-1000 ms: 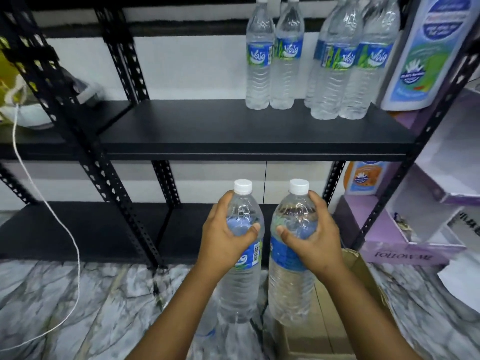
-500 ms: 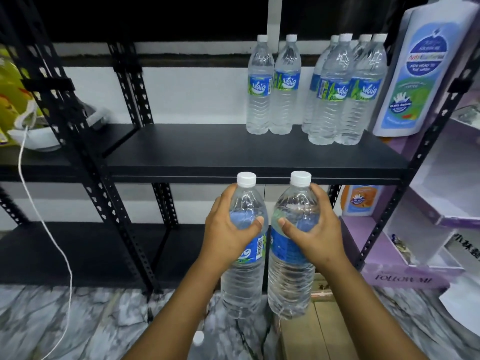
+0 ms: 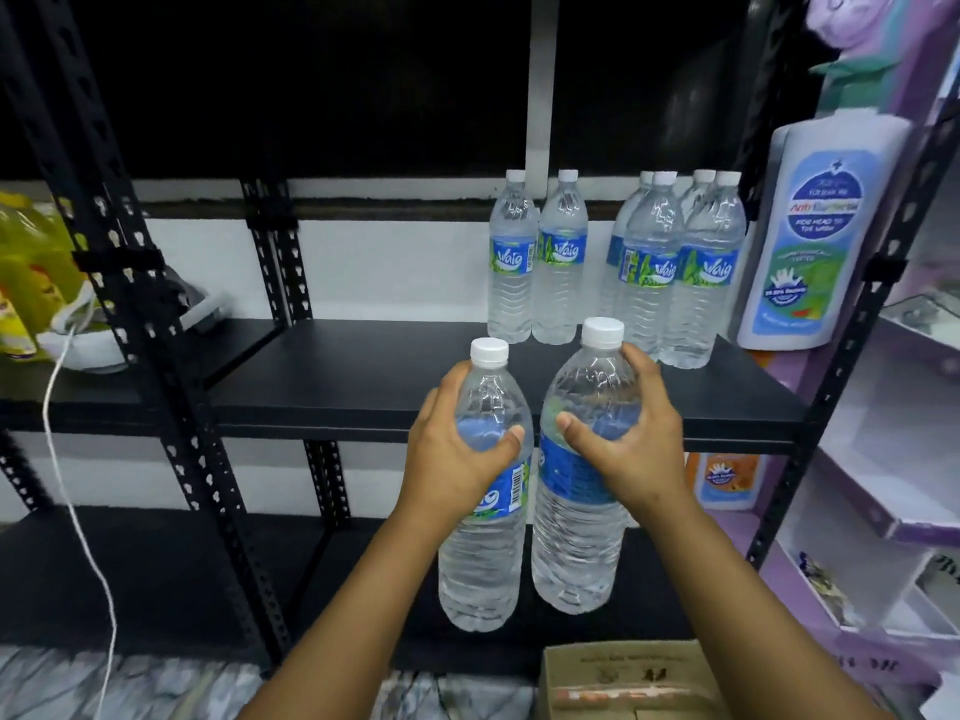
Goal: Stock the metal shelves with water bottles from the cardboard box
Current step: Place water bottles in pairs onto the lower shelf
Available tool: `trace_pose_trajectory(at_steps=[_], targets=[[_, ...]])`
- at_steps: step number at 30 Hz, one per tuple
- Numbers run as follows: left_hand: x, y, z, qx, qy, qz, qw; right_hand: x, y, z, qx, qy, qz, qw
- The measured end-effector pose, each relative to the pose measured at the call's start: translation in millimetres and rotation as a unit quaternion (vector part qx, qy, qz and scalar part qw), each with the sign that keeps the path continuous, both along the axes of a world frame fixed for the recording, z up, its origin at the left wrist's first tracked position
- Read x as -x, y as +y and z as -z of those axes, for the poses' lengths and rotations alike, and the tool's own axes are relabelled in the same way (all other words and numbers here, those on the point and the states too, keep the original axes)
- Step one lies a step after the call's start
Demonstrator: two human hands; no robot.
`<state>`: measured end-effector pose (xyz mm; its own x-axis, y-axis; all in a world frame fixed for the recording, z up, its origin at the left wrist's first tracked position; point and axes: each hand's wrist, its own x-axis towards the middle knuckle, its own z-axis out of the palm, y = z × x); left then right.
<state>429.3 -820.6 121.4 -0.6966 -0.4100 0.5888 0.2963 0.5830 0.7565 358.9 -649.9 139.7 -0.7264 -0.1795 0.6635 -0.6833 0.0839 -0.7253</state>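
My left hand (image 3: 457, 454) grips the shoulder of a clear water bottle (image 3: 485, 558) with a white cap. My right hand (image 3: 631, 444) grips a second, slightly higher bottle (image 3: 582, 537) right beside it. Both are upright in the air in front of the middle shelf (image 3: 374, 387) of the black metal rack, their caps above its front edge. Several matching bottles (image 3: 613, 272) stand at the back right of that shelf. The cardboard box (image 3: 618, 678) sits on the floor at the bottom, below my right forearm.
A large white soap bottle (image 3: 810, 236) stands right of the shelved bottles. A black perforated upright (image 3: 156, 356) rises at left, with a white cord (image 3: 78, 517) hanging beside it. A purple display stand (image 3: 883, 485) is at the right. The lower shelf (image 3: 156, 574) is dark.
Both hands have lifted their bottles from near the lower shelf up to the middle shelf's front edge. The view has tilted upward, and the box has slid toward the bottom.
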Motion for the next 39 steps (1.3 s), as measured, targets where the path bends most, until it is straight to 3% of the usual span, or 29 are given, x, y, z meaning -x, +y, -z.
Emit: trace_pose_trajectory(at_steps=[13, 20, 39], targets=[[62, -20, -92, 0.010, 0.070, 0.022, 0.997, 66, -23, -80, 0.048, 0.055, 0.008, 0.997], [99, -27, -124, 0.025, 0.093, 0.019, 0.995, 103, -34, -98, 0.005, 0.078, 0.042, 0.996], [193, -57, -123, 0.016, 0.083, 0.040, 0.996, 190, -59, -100, 0.011, 0.035, 0.030, 0.999]])
